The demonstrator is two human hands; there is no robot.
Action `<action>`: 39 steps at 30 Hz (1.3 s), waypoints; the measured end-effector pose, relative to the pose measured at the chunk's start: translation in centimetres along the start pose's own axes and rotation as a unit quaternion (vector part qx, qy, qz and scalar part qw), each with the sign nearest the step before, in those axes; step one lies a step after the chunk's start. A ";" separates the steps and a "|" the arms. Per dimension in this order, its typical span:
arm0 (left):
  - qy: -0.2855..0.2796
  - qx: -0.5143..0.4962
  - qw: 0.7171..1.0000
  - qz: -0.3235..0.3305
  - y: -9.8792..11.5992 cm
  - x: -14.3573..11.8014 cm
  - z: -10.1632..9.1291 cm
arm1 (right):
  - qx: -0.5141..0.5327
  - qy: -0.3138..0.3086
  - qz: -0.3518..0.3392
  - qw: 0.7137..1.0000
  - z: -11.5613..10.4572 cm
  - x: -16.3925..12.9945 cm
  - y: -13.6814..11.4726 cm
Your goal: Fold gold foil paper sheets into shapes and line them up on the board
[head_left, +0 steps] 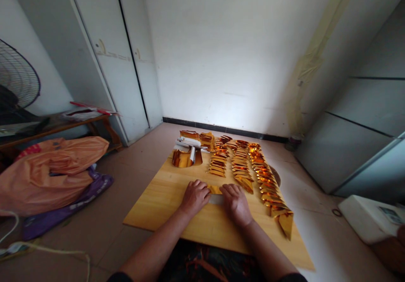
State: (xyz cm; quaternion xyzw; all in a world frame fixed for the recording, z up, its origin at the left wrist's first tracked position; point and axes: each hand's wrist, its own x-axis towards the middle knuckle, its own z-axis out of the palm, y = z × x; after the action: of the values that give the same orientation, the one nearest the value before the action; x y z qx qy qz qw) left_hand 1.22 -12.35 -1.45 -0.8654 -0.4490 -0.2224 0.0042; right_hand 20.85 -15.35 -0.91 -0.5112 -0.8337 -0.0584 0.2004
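Gold foil paper (215, 189) lies pinned under both of your hands near the middle of the wooden board (164, 197), which rests over your lap. Your left hand (194, 197) presses down on the sheet's left part with its fingers curled onto it, knuckles up. Your right hand (236, 202) does the same on the right part, and a pale, silvery strip of the sheet shows in the gap between the two hands. Neither hand is wrapped around the sheet; both lie flat-curled on top of it, holding it against the board.

Beyond your hands, three rows of folded gold pieces (240, 166) run away from you across the board, each row overlapping like scales. The rightmost row (268, 185) is the longest and comes down to the board's right edge, ending near your right forearm. At the far left corner of the board sits a loose stack of gold sheets (185, 157) with a white roll lying on it.

On the floor to your left lies an orange plastic bag (50, 168) over a purple one (69, 206). A fan (17, 77) stands at the left edge, and a white box (370, 216) lies on the floor to your right.
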 end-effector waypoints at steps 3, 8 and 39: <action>0.001 -0.003 1.000 0.000 0.0 0.1 0.1 | 0.017 -0.019 -0.042 0.999 -0.1 -0.1 -1.1; 0.010 -0.022 1.000 -0.001 -0.2 0.0 0.6 | 0.008 -0.047 -0.020 0.999 0.5 -0.3 -1.6; -0.029 0.028 0.999 0.009 0.3 -0.1 -0.2 | 0.064 -0.178 0.333 0.924 1.0 6.7 -2.3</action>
State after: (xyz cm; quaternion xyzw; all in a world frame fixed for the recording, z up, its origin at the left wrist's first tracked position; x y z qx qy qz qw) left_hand 1.27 -12.65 -1.27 -0.8748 -0.4476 -0.1847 0.0177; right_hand 15.95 -10.60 1.09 -0.7475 -0.6391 0.1576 0.0891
